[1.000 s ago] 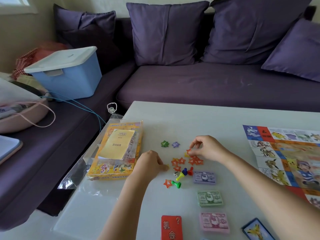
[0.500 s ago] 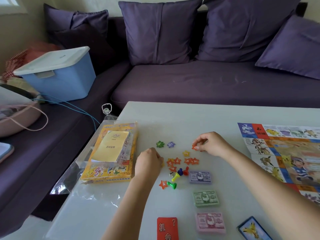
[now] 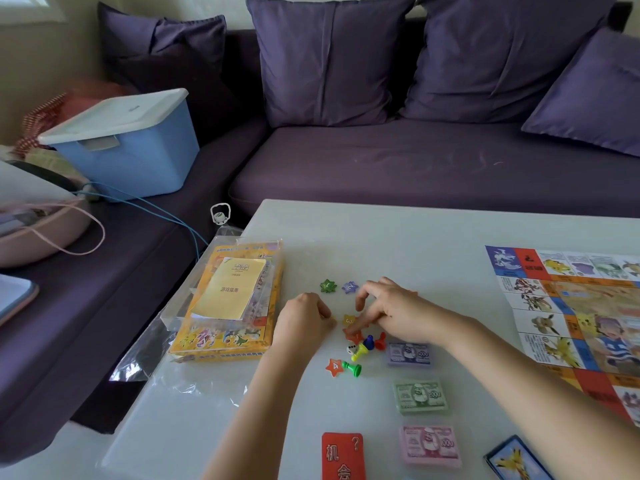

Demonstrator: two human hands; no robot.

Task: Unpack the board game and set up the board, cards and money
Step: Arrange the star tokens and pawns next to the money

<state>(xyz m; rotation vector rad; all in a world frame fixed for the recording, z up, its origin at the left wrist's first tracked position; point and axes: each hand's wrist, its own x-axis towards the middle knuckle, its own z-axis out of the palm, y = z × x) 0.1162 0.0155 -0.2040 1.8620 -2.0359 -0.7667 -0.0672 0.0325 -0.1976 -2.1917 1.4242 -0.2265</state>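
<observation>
Right hand [image 3: 391, 311] dropped over the red star tokens [image 3: 355, 337], hiding most.

head view | single camera | faces forward and down | close over table [image 3: 398, 233] | sofa [image 3: 415, 168] beyond

Field notes, person's body only:
- Left hand [image 3: 304, 320] and left forearm [image 3: 263, 403] seen bare, uncovered down to frame edge.
- Right hand [image 3: 391, 306] and right forearm [image 3: 519, 368] likewise bare to frame edge.
- Forearms noted as slender.
- Clothing hidden beyond frame.
- Fingernails too blurred to be judged.
</observation>
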